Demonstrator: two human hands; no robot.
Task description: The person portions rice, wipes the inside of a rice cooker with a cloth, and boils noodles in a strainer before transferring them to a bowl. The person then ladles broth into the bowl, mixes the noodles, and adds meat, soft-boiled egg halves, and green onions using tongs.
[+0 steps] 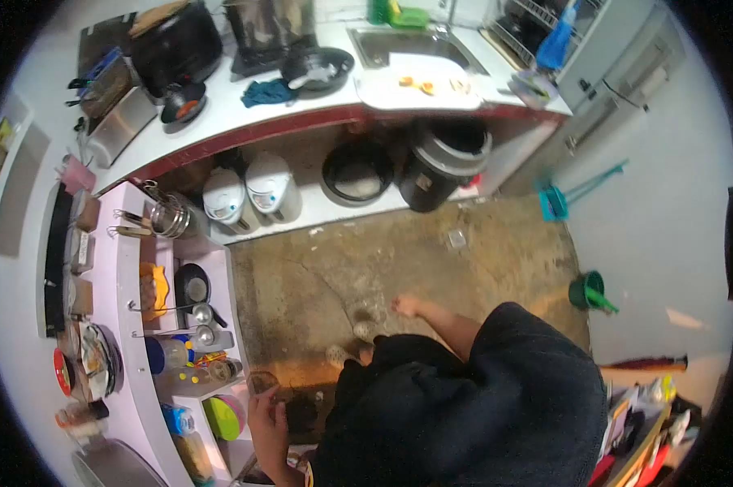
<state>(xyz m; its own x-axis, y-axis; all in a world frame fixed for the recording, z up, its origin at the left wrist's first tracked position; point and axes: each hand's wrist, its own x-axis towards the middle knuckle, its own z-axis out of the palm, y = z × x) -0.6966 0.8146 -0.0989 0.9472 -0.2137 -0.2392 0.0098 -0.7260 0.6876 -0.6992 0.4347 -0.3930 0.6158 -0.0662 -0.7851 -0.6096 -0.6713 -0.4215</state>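
My left hand (267, 424) is low on the left, beside the shelf unit. Its fingers are bent around the edge of a small, round, see-through thing (262, 381), whose kind I cannot make out. My right hand (407, 306) hangs over the floor in front of my body. Nothing shows in it, and its fingers are loosely bent and a little apart. Closest to the left hand on the shelves are a green plate (222, 418) and a clear jar (222, 370).
Ahead runs a white counter (244, 122) with a sink (415, 49), a white cutting board (419, 89) bearing orange pieces, and a black pan (322, 69). Below stand a black bin (431, 174) and white dispensers (270, 185). A green bucket (585, 292) stands right.
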